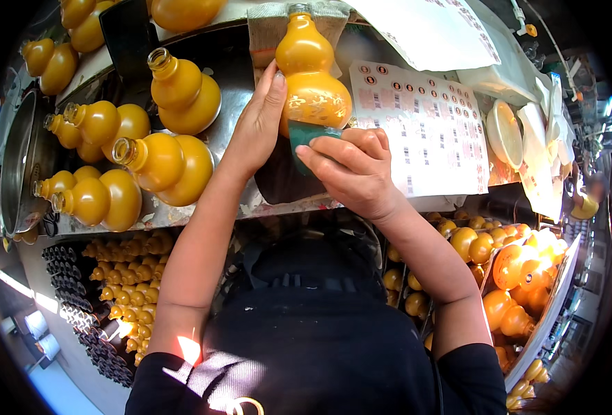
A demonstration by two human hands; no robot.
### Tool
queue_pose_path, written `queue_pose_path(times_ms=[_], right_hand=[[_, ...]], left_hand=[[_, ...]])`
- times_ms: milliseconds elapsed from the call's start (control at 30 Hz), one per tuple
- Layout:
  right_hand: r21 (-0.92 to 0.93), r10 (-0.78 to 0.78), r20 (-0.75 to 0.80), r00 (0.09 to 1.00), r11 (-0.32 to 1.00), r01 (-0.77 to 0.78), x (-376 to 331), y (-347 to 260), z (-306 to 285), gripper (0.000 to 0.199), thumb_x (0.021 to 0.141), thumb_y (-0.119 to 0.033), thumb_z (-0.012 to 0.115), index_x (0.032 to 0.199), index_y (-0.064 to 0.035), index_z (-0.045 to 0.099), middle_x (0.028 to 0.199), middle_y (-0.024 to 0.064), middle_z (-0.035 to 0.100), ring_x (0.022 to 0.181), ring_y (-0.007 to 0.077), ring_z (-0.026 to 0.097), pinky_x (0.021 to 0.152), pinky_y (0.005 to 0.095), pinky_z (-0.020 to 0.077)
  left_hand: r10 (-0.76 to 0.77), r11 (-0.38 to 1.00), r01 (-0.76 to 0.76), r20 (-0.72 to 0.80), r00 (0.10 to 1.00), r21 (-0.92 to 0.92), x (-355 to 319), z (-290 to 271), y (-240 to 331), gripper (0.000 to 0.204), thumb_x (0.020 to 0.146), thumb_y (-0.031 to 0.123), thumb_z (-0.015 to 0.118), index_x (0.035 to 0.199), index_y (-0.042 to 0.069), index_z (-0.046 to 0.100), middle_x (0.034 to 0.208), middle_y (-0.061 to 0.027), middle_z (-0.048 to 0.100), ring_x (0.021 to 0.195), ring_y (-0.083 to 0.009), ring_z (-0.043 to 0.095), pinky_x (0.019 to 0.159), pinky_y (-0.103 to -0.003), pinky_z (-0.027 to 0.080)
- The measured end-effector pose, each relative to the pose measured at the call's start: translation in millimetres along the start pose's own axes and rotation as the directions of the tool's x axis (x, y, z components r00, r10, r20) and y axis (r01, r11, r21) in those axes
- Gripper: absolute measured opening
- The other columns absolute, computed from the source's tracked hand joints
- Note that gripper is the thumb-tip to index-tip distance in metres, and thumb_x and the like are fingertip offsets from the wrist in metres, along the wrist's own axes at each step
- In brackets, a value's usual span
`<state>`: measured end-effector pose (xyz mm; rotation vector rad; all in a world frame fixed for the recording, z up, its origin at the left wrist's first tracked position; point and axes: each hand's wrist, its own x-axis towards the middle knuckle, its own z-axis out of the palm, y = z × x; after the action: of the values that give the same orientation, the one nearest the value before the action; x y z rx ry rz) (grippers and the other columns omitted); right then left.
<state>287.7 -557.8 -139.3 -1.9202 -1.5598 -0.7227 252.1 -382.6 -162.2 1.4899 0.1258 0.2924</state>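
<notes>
A yellow gourd-shaped bottle [314, 69] with an open glass mouth lies on the bench in front of me, its neck pointing away. My left hand [261, 121] grips its left side, thumb along the surface and the other fingers partly hidden. Shiny gold lettering marks the bottle's lower bulb. Against the near end of that bulb rests a flat dark green scraper [303, 138], pinched in my right hand [354, 166]. A greyish cloth [264, 34] is under the bottle's upper part.
Several more yellow gourd bottles [185, 97] stand at left, near a round metal pan [22, 166]. Printed label sheets [423, 131] and a roll of tape [505, 135] are at right. Below the bench, crates of gourd bottles [520, 290] flank me on both sides.
</notes>
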Motion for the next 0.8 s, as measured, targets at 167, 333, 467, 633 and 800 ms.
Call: queue_pose_path(times_ms=[167, 333, 467, 633, 800], right_hand=[[-0.012, -0.02, 0.015, 1.0, 1.0, 0.02, -0.3, -3.0, 0.5, 0.028, 0.065, -0.008, 0.071, 0.091, -0.0181, 0.071, 0.095, -0.0082, 0.063, 0.079, 0.0122, 0.053, 0.071, 0.0274, 0.0366], [0.009, 0.008, 0.089, 0.996, 1.0, -0.009, -2.9, -6.8, -1.3, 0.029, 0.065, -0.007, 0.07, 0.093, -0.0169, 0.07, 0.095, -0.0076, 0.062, 0.08, 0.0136, 0.053, 0.071, 0.0279, 0.0376], [0.169, 0.083, 0.006, 0.996, 0.982, -0.083, -6.9, -5.7, 2.3, 0.028, 0.07, -0.006, 0.071, 0.098, -0.0103, 0.066, 0.094, 0.0008, 0.061, 0.082, 0.0173, 0.057, 0.073, 0.0303, 0.0439], [0.401, 0.754, -0.03, 0.657, 0.611, -0.683, 8.1, -11.3, -4.9, 0.041, 0.088, -0.023, 0.068, 0.114, -0.0031, 0.044, 0.091, 0.0147, 0.061, 0.077, 0.0268, 0.064, 0.07, 0.0357, 0.051], [0.572, 0.868, 0.145, 0.475, 0.318, -0.756, -12.5, 4.0, 7.9, 0.039, 0.086, -0.024, 0.07, 0.108, -0.0008, 0.047, 0.088, 0.0119, 0.061, 0.076, 0.0185, 0.061, 0.069, 0.0304, 0.0496]], left_hand=[[-0.018, 0.999, 0.019, 0.015, 1.0, -0.028, -2.5, -1.2, 3.8, 0.064, 0.103, 0.045, 0.026, 0.146, -0.002, 0.026, 0.142, -0.0135, 0.042, 0.129, -0.0189, 0.043, 0.108, -0.031, 0.033], [-0.077, 0.997, 0.077, -0.006, 0.997, 0.016, -5.2, 1.0, 14.0, 0.065, 0.103, 0.047, 0.026, 0.145, -0.003, 0.028, 0.143, -0.014, 0.041, 0.131, -0.0191, 0.041, 0.109, -0.031, 0.031], [0.025, 0.998, -0.024, -0.014, 1.0, 0.062, -0.9, -5.2, -1.4, 0.069, 0.1, 0.054, 0.03, 0.148, 0.004, 0.025, 0.139, -0.0152, 0.046, 0.127, -0.022, 0.046, 0.105, -0.031, 0.036], [0.138, 0.967, -0.127, -0.037, 0.99, 0.222, -10.3, 0.0, -9.6, 0.086, 0.093, 0.066, 0.037, 0.151, 0.006, 0.014, 0.141, -0.0175, 0.043, 0.128, -0.0261, 0.045, 0.106, -0.034, 0.035], [0.08, 0.975, -0.079, 0.001, 0.997, 0.206, -12.3, 2.2, -5.4, 0.09, 0.092, 0.067, 0.037, 0.152, 0.007, 0.008, 0.141, -0.018, 0.041, 0.13, -0.0256, 0.043, 0.107, -0.034, 0.033]])
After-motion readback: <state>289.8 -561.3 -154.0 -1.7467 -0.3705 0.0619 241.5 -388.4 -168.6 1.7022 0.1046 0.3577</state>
